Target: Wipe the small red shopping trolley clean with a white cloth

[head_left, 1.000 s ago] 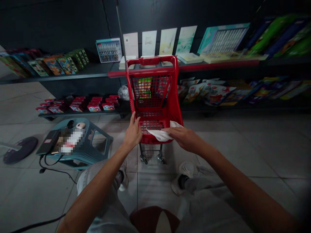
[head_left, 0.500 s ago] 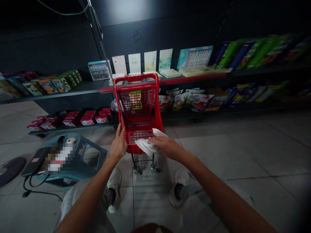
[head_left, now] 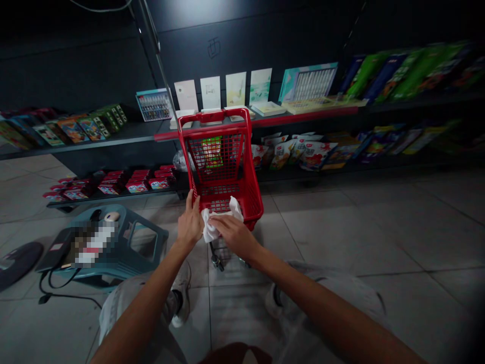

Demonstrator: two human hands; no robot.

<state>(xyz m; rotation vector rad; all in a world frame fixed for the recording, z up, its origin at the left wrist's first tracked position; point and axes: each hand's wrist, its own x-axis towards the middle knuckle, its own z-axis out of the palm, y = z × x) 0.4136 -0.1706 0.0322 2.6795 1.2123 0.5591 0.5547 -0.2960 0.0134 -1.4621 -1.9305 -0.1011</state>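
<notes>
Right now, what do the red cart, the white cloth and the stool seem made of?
Red cart: body likely molded plastic, semi-gloss, given its thick rounded frame and grid walls. White cloth: soft and matte, in limp folds; fabric or paper, I can't tell. Stool: probably smooth plastic, by its rounded edges and cut-out side.

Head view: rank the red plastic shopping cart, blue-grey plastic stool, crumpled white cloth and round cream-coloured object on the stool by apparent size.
1. Red plastic shopping cart and blue-grey plastic stool: too close to rank.
2. Crumpled white cloth, partly hidden by the right hand.
3. Round cream-coloured object.
</notes>
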